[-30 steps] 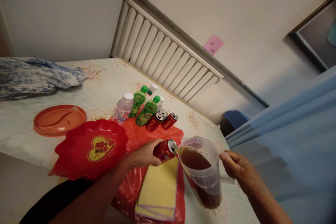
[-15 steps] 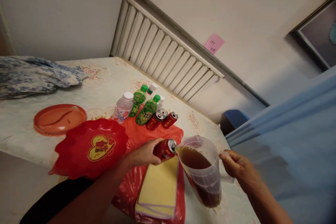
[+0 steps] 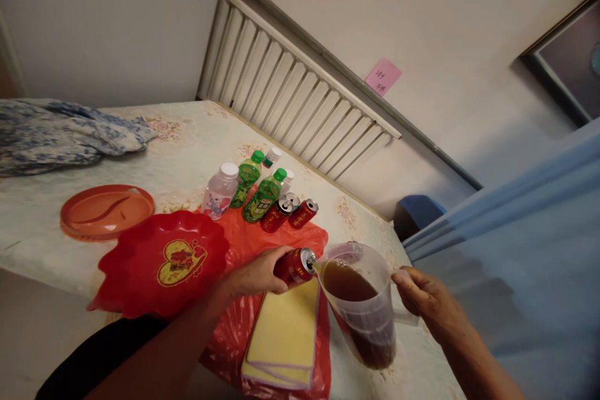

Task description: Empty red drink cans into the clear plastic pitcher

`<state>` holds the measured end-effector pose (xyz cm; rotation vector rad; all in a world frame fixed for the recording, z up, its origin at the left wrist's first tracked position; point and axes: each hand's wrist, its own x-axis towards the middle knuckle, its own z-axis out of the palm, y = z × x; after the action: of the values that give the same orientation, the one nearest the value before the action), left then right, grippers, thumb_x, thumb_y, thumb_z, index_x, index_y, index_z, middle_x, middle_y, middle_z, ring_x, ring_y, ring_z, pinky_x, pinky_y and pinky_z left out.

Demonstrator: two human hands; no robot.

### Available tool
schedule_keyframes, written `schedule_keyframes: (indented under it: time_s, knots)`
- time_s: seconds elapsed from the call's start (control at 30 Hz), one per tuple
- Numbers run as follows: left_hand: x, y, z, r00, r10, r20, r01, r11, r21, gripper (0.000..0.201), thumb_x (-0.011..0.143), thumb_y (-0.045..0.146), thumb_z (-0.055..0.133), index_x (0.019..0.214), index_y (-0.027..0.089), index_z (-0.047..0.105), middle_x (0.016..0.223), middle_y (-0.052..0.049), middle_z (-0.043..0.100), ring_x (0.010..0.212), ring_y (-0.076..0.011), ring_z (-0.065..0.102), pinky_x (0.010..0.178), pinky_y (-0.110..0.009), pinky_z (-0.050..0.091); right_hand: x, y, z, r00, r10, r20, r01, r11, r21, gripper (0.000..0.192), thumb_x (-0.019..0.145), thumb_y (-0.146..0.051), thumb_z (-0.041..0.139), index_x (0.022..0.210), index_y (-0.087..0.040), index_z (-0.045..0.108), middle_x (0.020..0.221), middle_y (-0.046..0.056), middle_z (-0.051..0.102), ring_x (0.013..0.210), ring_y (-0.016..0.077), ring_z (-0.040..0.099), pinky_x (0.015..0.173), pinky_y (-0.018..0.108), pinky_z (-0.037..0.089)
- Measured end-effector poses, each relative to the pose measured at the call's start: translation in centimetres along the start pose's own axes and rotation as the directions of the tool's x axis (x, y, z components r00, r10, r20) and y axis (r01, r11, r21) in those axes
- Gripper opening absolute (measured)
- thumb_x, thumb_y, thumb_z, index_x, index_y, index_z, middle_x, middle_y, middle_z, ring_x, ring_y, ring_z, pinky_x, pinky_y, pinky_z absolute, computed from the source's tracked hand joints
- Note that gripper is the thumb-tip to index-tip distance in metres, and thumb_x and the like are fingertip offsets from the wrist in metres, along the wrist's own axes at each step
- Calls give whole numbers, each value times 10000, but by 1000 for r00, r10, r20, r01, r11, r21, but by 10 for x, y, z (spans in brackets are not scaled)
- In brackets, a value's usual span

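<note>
The left hand is wrapped around a red can, gripping its body from the near side and holding it tipped on its side, so that its opened top points right, toward the clear plastic jug. The can's mouth sits just at the jug's rim, and a thin stream of brown drink runs from it into the jug, which holds brown liquid up to well over half its height. The right hand is closed on the jug's handle at the jug's right side, steadying it on the pale flowered table. Below the can and left of the jug lies a stack of yellow cloths on a red plastic bag. Farther back on the bag stand two more red cans, two green bottles and a clear bottle with a white cap. To the left lie a red heart dish and an orange plate.
</note>
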<state>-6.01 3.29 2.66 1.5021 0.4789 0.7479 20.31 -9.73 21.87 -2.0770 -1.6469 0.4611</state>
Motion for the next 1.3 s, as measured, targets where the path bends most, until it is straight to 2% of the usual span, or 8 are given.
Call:
schedule_keyframes:
  time_s: [0.33, 0.6, 0.83, 1.3]
  knots:
    - [1, -6, 0, 1000, 18, -1, -18, 1000, 19, 794, 555, 101, 704, 1317, 227, 521, 1228, -59, 640, 1048, -300, 613, 786, -321, 521, 0, -1, 0, 1000, 2, 26, -2, 1000, -5, 516, 784, -677, 507, 561, -238, 352, 519, -54, 308, 498, 108, 268, 462, 256, 252]
    - [0, 0, 1, 1000, 0, 1, 0, 1000, -5, 766, 549, 92, 694, 1289, 216, 540, 1224, -62, 645, 1072, -313, 604, 819, -337, 507, 1, 2, 0, 1000, -10, 25, 10, 1000, 4, 514, 792, -669, 514, 562, -234, 365, 525, -57, 294, 499, 106, 260, 454, 251, 250]
    - [0, -3, 0, 1000, 18, -3, -18, 1000, 1, 753, 546, 106, 702, 1273, 225, 550, 1211, -56, 648, 1055, -312, 605, 777, -319, 508, 1, 3, 1, 1000, -18, 15, 18, 1000, 13, 504, 797, -640, 530, 548, -228, 381, 513, -53, 315, 491, 105, 272, 449, 251, 253]
    - [0, -1, 0, 1000, 3, 1, -3, 1000, -11, 778, 547, 88, 700, 1299, 199, 534, 1221, -63, 645, 1070, -295, 601, 832, -324, 501, -1, 16, 14, 1000, -9, -6, 9, 996, 87, 531, 795, -684, 508, 547, -232, 382, 500, -56, 326, 479, 105, 278, 455, 254, 250]
